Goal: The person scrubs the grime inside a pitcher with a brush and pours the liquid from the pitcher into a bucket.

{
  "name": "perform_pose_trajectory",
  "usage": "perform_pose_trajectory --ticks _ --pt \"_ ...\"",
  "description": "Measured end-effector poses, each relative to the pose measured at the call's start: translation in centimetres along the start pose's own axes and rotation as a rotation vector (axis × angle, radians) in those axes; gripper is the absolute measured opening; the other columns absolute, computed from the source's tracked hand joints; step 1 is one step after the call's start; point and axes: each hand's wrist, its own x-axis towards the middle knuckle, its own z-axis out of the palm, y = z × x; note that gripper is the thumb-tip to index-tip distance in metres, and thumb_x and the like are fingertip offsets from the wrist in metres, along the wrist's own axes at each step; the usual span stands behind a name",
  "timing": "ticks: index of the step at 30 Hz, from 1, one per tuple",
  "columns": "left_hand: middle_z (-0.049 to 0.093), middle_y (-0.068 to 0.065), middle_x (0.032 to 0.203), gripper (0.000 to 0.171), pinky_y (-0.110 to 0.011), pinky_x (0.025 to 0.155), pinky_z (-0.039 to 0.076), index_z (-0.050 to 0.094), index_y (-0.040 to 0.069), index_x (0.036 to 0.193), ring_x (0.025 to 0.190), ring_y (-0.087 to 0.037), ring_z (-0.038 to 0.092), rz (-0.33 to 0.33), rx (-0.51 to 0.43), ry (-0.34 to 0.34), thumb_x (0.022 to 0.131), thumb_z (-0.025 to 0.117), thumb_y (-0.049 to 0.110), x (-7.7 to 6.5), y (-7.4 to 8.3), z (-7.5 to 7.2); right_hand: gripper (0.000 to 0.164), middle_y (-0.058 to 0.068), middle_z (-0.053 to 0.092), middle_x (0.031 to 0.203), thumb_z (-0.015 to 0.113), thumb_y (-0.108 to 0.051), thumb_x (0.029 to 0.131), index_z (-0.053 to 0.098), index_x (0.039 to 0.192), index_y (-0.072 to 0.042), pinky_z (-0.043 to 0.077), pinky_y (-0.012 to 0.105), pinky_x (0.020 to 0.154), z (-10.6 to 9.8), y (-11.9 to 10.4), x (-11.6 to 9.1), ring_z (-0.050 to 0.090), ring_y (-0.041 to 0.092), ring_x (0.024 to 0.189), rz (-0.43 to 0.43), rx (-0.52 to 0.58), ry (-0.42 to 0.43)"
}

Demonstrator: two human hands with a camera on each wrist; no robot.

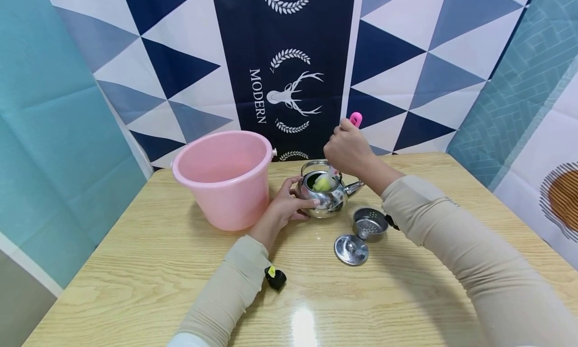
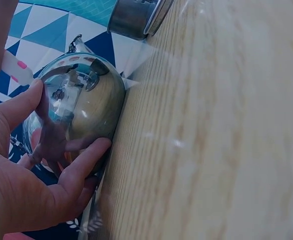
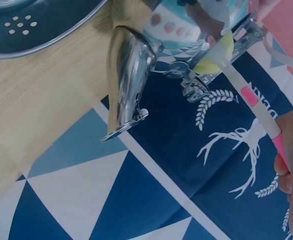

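Note:
A shiny metal teapot stands on the table with its lid off, its spout pointing right. My left hand holds its left side, thumb and fingers spread round the rounded body, as the left wrist view shows closely. High above the pot, my right hand grips the pink and white handle of a sponge brush. The brush's yellow sponge head sits inside the pot's opening. The pot's bottom inside is hidden.
A pink bucket stands left of the teapot. To the pot's front right lie a perforated metal strainer and a round metal lid, close together. A patterned cloth hangs behind the wooden table.

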Motion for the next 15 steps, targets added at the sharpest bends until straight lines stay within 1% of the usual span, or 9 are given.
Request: perform_pose_trajectory --ticks 4,7,10,15 --pt "0.035 -0.016 0.139 0.085 -0.048 0.075 0.06 0.038 0.026 0.145 0.103 -0.033 0.059 0.005 0.001 -0.005 0.077 0.08 -0.003 0.0 0.0 0.0 0.028 0.004 0.059 0.058 0.065 -0.006 0.084 0.062 0.057 -0.011 0.036 0.036 0.073 -0.6 0.0 0.1 0.05 0.02 0.061 -0.06 0.002 -0.001" --pt "0.035 -0.016 0.141 0.085 -0.048 0.075 0.06 0.038 0.026 0.145 0.103 -0.033 0.059 0.004 0.004 -0.006 0.077 0.08 -0.003 0.0 0.0 0.0 0.029 0.004 0.059 0.058 0.064 -0.007 0.084 0.061 0.056 -0.011 0.036 0.036 0.073 -1.0 -0.2 0.1 0.05 0.02 0.06 -0.077 0.009 0.018" --pt "0.034 -0.016 0.141 0.085 -0.046 0.074 0.06 0.038 0.026 0.145 0.102 -0.032 0.06 0.0 0.005 -0.006 0.077 0.08 -0.003 0.0 0.0 0.0 0.032 0.003 0.057 0.055 0.062 -0.007 0.085 0.058 0.054 -0.011 0.035 0.036 0.073 -1.1 -0.5 0.3 0.049 0.02 0.06 -0.06 0.013 0.029" --pt "0.035 -0.015 0.139 0.084 -0.045 0.071 0.061 0.038 0.026 0.144 0.095 -0.031 0.062 0.003 0.004 -0.006 0.077 0.08 -0.002 0.1 0.0 0.0 0.036 0.002 0.053 0.051 0.06 -0.007 0.086 0.055 0.05 -0.011 0.035 0.036 0.074 -1.0 -1.2 0.7 0.047 0.019 0.058 0.002 0.025 0.056"
